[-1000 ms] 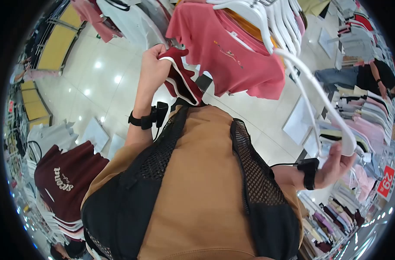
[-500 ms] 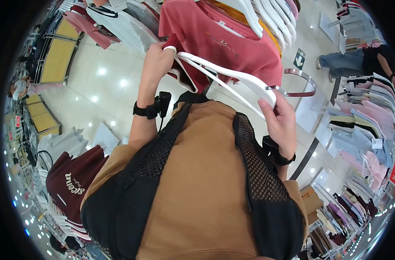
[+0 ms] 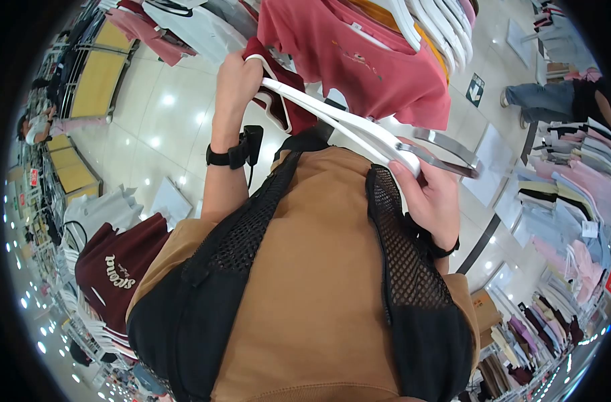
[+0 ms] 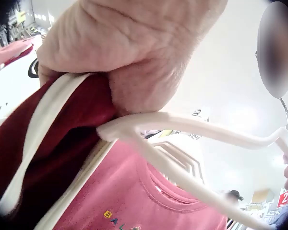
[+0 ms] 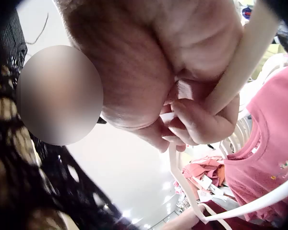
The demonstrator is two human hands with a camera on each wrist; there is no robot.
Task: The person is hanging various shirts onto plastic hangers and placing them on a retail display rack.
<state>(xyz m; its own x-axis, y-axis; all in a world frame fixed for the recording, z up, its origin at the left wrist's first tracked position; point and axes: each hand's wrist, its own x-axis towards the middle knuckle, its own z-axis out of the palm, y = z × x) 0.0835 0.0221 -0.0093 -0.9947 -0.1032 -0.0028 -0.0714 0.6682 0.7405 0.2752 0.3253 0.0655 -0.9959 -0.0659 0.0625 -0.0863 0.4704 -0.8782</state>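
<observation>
My left hand (image 3: 238,84) grips a dark red garment (image 4: 48,158) with white trim, its fingers curled over the edge in the left wrist view. The lower part of the garment hangs in front of my chest. A white hanger (image 3: 339,120) with a flat metal hook spans between my two hands. Its far end (image 4: 110,132) lies against the garment's trimmed opening, right below my left hand. My right hand (image 3: 429,197) holds the hanger near its middle, with curled fingers around it in the right wrist view.
Ahead, a pink T-shirt (image 3: 365,67) hangs on a rack with several white hangers (image 3: 439,30). A maroon top (image 3: 117,268) hangs at the left. Racks of folded and hung clothes (image 3: 573,174) stand at the right, near a person in jeans (image 3: 540,100). Shiny tiles (image 3: 158,114) cover the floor.
My right hand brought the hanger in from the far right, its end coming to the garment at my left hand. Since then the hook has tipped downward, and my left hand kept its grip.
</observation>
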